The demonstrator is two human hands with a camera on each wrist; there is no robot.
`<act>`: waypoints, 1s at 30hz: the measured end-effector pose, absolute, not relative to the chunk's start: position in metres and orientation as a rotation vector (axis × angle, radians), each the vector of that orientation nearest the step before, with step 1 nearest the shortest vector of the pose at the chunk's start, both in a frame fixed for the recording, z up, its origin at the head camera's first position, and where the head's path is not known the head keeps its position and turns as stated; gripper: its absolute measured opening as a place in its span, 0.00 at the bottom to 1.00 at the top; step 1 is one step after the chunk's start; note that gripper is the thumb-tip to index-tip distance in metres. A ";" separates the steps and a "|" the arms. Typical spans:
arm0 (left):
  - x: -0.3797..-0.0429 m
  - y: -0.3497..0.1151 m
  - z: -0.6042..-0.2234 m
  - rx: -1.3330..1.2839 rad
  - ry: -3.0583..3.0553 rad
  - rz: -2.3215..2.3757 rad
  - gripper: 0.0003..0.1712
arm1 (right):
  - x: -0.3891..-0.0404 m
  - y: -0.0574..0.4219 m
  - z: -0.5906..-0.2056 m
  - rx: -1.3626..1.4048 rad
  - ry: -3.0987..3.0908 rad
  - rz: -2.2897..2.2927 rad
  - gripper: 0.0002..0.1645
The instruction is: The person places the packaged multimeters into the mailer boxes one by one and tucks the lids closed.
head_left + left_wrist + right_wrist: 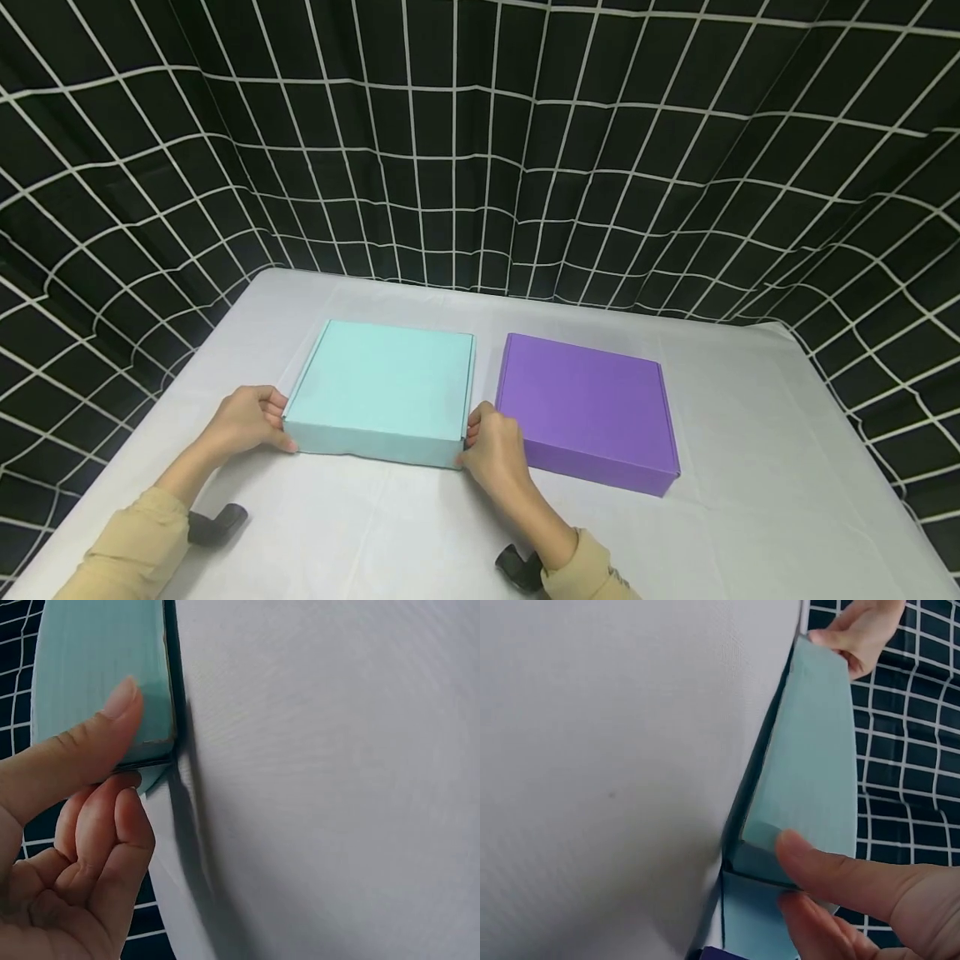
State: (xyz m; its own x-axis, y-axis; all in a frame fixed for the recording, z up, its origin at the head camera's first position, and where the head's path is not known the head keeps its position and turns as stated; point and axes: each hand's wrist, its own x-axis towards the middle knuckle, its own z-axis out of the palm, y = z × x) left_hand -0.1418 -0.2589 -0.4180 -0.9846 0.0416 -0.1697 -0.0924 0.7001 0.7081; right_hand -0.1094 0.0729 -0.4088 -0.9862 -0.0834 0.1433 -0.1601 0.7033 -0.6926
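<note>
A light teal cardboard box (pixel 382 379) lies flat on the table, lid closed. My left hand (pixel 249 419) grips its front left corner. In the left wrist view the left thumb (pixel 124 701) presses on the front face while the other fingers curl at the side. At the front right corner, my right hand (pixel 495 446) holds the box the same way, its thumb (pixel 795 851) on the front face in the right wrist view. A closed purple cardboard box (pixel 588 400) lies to the right, close beside my right hand.
White cloth covers the table (pixel 360 533). A black curtain with a white grid (pixel 450 150) surrounds its back and sides. Black curved pieces show by the left forearm (pixel 217 525) and the right forearm (pixel 551 533).
</note>
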 end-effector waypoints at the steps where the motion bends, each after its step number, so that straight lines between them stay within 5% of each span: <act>1: -0.142 -0.259 -0.418 -0.044 2.737 1.150 0.32 | -0.110 0.073 -0.408 0.195 -2.810 1.165 0.26; 26: -0.139 -0.255 -0.421 -0.088 2.753 1.227 0.30 | -0.114 0.077 -0.404 0.349 -2.816 1.060 0.23; 30: -0.132 -0.258 -0.418 -0.007 2.705 1.226 0.38 | -0.106 0.089 -0.395 0.457 -2.869 1.204 0.22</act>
